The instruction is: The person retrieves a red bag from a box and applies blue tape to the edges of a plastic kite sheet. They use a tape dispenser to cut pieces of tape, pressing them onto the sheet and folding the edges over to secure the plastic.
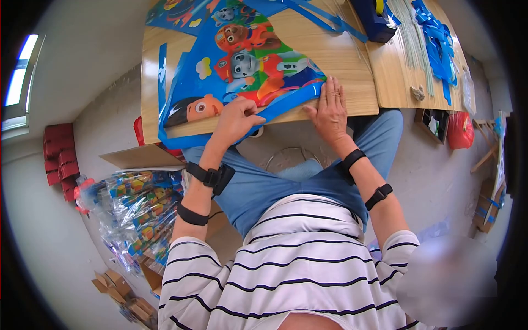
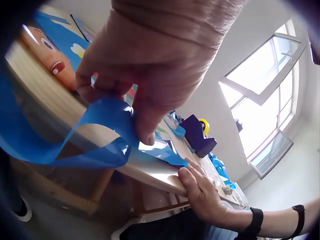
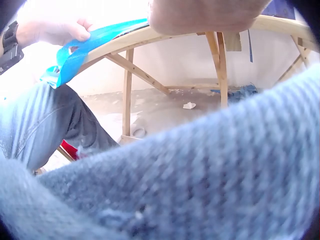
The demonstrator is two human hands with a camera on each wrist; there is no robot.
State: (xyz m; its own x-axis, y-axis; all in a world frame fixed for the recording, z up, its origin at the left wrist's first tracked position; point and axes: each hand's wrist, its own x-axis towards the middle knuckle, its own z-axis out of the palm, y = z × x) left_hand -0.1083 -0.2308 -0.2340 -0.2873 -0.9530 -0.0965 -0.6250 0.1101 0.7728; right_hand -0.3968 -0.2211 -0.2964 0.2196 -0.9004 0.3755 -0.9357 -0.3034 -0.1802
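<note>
A printed plastic sheet (image 1: pixel 204 67) with cartoon dogs and a boy lies on the wooden table. Along its near edge runs a shiny blue plastic strip (image 1: pixel 294 103). My left hand (image 1: pixel 236 121) pinches this strip between thumb and curled fingers at the table's front edge. In the left wrist view, a loop of the blue strip (image 2: pixel 107 155) hangs below that hand (image 2: pixel 150 55). My right hand (image 1: pixel 331 110) rests palm down at the strip's right end, fingers straight and pointing away from me. The right wrist view shows the strip (image 3: pixel 102 39) stretched between both hands.
A dark blue tape dispenser (image 1: pixel 375 22) stands at the back right. On the adjoining table (image 1: pixel 393 82) lie pale thin strips (image 1: pixel 415 38) and a heap of blue ribbons (image 1: pixel 437 41). Wrapped colourful packages (image 1: pixel 137 203) are piled on the left, and a red bag (image 1: pixel 461 131) sits at right.
</note>
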